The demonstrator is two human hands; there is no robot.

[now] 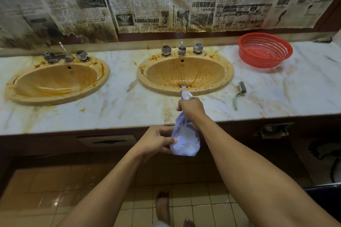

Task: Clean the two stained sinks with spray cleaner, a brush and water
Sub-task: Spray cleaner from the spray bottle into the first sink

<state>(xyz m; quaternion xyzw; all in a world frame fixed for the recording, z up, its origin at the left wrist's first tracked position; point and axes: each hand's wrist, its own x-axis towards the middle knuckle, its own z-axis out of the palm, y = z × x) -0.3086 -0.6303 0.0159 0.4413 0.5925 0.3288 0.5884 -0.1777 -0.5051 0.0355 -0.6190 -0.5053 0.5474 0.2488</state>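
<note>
Two tan oval sinks are set in a marble counter, both streaked with brown stains: the left sink [55, 81] and the right sink [185, 74]. A clear spray bottle [185, 138] with a white and purple nozzle hangs in front of the counter edge, its nozzle pointing toward the right sink. My right hand [191, 108] grips the bottle's neck at the trigger. My left hand [156, 141] holds the bottle's lower body from the left. A green-handled brush [239, 93] lies on the counter to the right of the right sink.
A red plastic basket [264, 49] sits at the back right of the counter [129, 101]. Chrome taps stand behind the left sink [64, 57] and the right sink [181, 49]. Stained newspaper covers the wall. Dark cabinets run below; my bare feet stand on tan floor tiles.
</note>
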